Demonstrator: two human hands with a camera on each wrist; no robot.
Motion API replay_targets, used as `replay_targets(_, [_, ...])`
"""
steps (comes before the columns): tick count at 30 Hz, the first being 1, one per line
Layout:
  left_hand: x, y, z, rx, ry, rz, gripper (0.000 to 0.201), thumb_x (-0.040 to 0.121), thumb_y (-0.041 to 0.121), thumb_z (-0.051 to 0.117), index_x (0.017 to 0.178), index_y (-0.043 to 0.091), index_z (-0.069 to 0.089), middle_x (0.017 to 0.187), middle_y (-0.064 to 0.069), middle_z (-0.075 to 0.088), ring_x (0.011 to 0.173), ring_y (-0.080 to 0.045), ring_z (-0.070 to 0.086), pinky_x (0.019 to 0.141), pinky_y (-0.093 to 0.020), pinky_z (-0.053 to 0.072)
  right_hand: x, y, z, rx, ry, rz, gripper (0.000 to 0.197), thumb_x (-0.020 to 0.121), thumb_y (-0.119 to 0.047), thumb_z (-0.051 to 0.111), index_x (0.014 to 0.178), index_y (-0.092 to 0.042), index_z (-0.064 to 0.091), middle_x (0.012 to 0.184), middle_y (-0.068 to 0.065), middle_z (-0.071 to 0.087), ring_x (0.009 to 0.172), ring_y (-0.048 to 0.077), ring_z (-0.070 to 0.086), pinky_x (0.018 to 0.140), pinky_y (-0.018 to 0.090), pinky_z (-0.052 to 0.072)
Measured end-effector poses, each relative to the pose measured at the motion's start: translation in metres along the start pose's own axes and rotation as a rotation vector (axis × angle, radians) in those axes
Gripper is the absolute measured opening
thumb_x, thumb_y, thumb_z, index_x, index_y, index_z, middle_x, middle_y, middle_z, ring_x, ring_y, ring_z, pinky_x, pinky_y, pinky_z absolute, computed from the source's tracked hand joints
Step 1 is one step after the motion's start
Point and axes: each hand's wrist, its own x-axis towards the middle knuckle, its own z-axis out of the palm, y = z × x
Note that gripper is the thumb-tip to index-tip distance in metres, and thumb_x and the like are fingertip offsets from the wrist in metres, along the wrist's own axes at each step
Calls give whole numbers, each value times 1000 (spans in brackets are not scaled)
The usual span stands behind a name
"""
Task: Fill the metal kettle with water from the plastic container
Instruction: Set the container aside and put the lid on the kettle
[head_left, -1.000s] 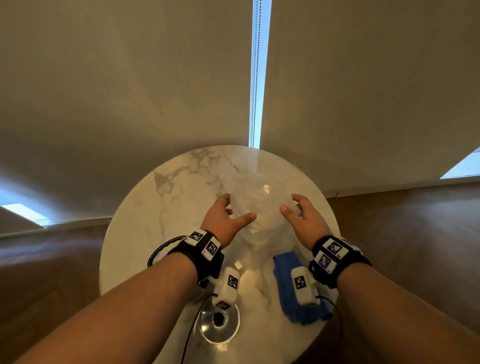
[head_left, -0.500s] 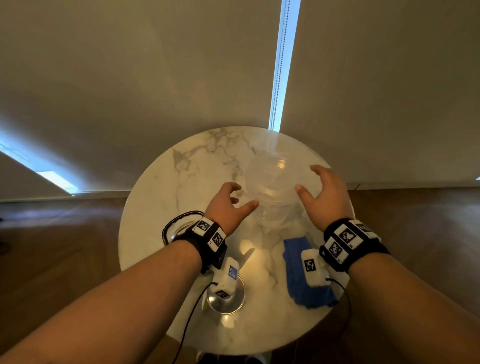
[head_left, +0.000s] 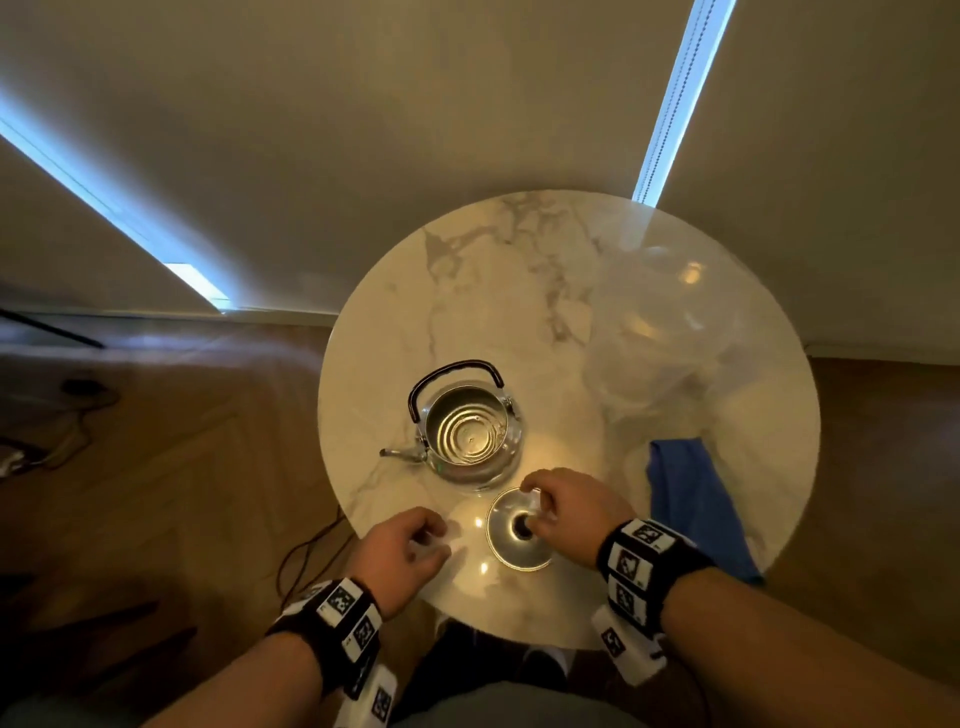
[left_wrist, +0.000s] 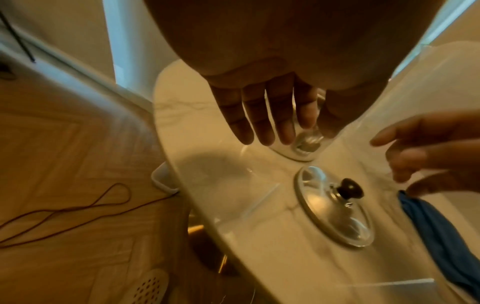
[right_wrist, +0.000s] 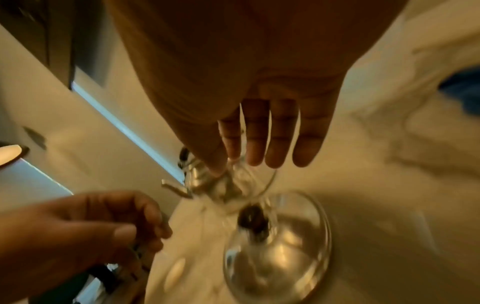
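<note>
Round marble bench (head_left: 467, 291) before drawn blinds, wooden floor left of it. Left of the lid (head_left: 519, 535): left hand (head_left: 402, 551), loosely curled, holding nothing. Beyond the lid: metal kettle (head_left: 470, 431), uncovered, spout leftward. Just right of the lid: right hand (head_left: 571, 506), relaxed over the knob, apparently not gripping. Farther right: plastic container (head_left: 665, 332), blue cloth (head_left: 691, 504). Likely step: reaching for the lid; next, pinching its knob and seating it squarely on the kettle.

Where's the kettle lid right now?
In the head view the kettle lid lies knob-up on the round table at its near edge, just in front of the open kettle, under the right hand.
</note>
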Motion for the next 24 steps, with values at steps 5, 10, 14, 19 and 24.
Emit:
replay_targets(5, [-1,-28,-7,-34,24,1,23,79,45,69,100,40,62,99,23,65,96,4,62,78,-17,52,12,-19,37,-107,-127,84,48,88,-38,63,135,-35,55,124,-1,66,111,23,64,89,33,51])
replay_targets(10, [12,-28,-37,-48,31,82,29,80,44,68,109,40,62,107,23,62,99,4,59,86,-25,57,7,-39,24,-82,-154,73,28,85,-39,66,112,-35,64,102,-7,70,94,15,65,84,32,54])
replay_targets(14, [25,-16,-67,-41,41,212,34,82,43,65,115,43,58,113,25,59,103,5,57,87,-22,56,-5,-71,-8,122,-33,21,18,81,-39,71,98,-42,65,78,-8,66,74,8,63,69,24,54])
replay_targets(19, [47,-7,-90,24,147,337,45,78,42,70,121,42,55,119,26,54,108,4,51,90,-20,52,20,-113,-30,174,249,50,20,85,-33,70,103,-38,65,81,-11,66,75,5,62,69,22,51])
replay_targets(24, [76,-1,-96,169,180,419,62,69,50,72,126,36,53,137,15,45,127,-10,40,103,-21,38,63,-127,-19,82,381,197,19,86,-32,64,105,-34,61,93,-10,66,82,14,63,73,33,54])
